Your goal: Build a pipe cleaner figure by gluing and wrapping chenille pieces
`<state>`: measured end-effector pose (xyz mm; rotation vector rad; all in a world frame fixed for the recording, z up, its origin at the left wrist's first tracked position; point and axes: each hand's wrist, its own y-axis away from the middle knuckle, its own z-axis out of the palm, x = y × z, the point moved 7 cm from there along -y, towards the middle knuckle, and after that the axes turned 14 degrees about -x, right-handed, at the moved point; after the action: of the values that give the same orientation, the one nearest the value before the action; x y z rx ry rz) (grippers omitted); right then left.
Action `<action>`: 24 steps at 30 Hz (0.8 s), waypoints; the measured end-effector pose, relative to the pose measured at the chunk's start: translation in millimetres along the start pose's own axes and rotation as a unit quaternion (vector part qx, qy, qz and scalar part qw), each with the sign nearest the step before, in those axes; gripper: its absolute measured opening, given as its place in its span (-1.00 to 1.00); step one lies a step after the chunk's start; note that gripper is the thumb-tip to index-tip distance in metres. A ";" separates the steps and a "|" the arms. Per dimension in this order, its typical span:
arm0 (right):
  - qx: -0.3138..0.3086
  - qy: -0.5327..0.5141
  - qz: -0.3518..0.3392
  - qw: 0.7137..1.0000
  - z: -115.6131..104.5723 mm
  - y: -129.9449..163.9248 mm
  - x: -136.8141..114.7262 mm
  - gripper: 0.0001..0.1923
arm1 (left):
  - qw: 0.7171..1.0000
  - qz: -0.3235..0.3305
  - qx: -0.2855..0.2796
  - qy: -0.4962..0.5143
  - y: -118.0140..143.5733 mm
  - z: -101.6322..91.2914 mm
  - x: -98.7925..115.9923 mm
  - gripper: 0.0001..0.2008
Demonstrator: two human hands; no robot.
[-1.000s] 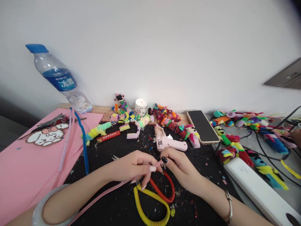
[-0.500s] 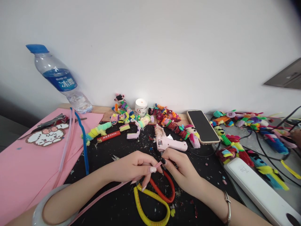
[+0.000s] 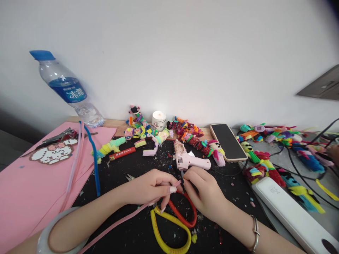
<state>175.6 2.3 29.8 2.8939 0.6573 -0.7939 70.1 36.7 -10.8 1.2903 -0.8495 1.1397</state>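
A long pink pipe cleaner (image 3: 119, 221) runs from the lower left up to my left hand (image 3: 150, 187), which pinches it between thumb and fingers near its end. My right hand (image 3: 208, 190) is closed at that tip, its fingertips meeting the pink end; the exact grip is partly hidden. Under both hands lie scissors with one yellow and one red handle (image 3: 194, 211), their blades mostly covered by my left hand. Just beyond my right hand rests a pale pink glue gun (image 3: 196, 162).
A water bottle (image 3: 69, 90) leans on the wall. Pink sheets (image 3: 16, 197) hold more pipe cleaners and a tool. Fuzzy figures (image 3: 196, 141), a white candle-like cup (image 3: 159, 120) and a phone (image 3: 229, 143) line the back. Right are cables and a long white device (image 3: 293, 215).
My right fingers have shifted slightly at the tip of the pipe cleaner, and its end shows differently between the hands. My left hand has barely moved.
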 end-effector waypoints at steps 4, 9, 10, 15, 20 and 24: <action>0.016 -0.042 -0.006 0.999 -4.3 1.7 1.0 -0.80 | 1.000 -0.001 0.012 0.003 0.0 -1.5 -1.6 -0.71; 0.025 -0.174 0.029 0.984 -8.1 -1.2 11.9 -0.69 | 1.000 0.007 0.011 -0.005 -0.6 -1.5 -1.2 -0.69; 0.016 -0.187 0.032 0.982 -6.8 -2.2 12.9 -0.68 | 1.000 0.008 0.009 -0.007 -0.7 -1.4 -1.1 -0.69; -0.033 -0.226 0.003 0.974 0.9 -5.2 9.3 -0.62 | 1.000 0.015 0.002 -0.023 -0.6 -0.8 0.0 -0.67; -0.075 -0.272 -0.024 0.959 4.5 -6.5 0.6 -0.57 | 0.999 0.025 -0.008 -0.037 -0.4 0.9 3.0 -0.67; -0.095 -0.269 -0.025 0.958 4.9 -7.4 -3.6 -0.54 | 0.999 0.026 -0.013 -0.040 -0.7 1.8 3.2 -0.69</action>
<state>167.4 6.7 27.7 2.3354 0.6921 -1.3642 71.8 35.5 -7.8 1.3064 -0.9599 1.1202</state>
